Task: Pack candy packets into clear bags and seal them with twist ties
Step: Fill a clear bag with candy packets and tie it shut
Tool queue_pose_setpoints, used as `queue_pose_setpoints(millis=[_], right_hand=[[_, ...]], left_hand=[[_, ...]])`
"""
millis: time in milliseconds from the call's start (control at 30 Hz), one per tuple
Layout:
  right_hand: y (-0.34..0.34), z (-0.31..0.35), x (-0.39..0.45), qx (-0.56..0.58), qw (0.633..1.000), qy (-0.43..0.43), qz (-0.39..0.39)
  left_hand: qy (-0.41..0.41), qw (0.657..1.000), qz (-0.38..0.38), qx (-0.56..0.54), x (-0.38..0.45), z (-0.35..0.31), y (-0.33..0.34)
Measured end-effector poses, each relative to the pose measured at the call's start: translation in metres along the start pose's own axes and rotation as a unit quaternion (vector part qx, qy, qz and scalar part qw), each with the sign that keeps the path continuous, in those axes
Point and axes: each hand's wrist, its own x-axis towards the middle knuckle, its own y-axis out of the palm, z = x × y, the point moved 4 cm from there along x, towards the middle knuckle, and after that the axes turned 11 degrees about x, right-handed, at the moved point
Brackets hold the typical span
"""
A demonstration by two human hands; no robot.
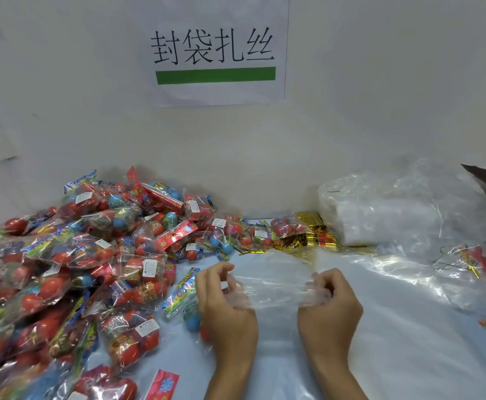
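Observation:
An empty clear bag [276, 280] is stretched between my two hands just above the table. My left hand [226, 301] pinches its left edge with curled fingers. My right hand [329, 301] pinches its right edge the same way. A big heap of candy packets [71, 264] with red and blue balls fills the left of the table. One candy packet [182, 295] lies right beside my left hand. Gold twist ties [315, 235] sit in a bundle behind the bag.
A stack of clear bags [380, 215] in plastic wrap stands at the back right. Loose clear plastic [426, 281] and a small red item with a tie [478, 262] lie at the right. A wall with a paper sign [216, 50] is close behind.

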Motion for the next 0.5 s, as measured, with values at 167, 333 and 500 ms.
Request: queue_pose_setpoints(millis=[167,333,500], right_hand=[[0.012,0.002,-0.001,0.029,0.995,0.046,0.078],[0.013,0.002,-0.003,-0.03,0.992,0.015,0.118],[0.003,0.003,0.0,-0.029,0.999,0.035,0.013]], left_hand=[[0.023,0.992,0.112,-0.044,-0.005,-0.002,0.011],[0.068,0.993,0.093,0.004,-0.005,-0.003,0.01],[0.037,0.998,-0.043,0.007,0.002,0.003,-0.008]])
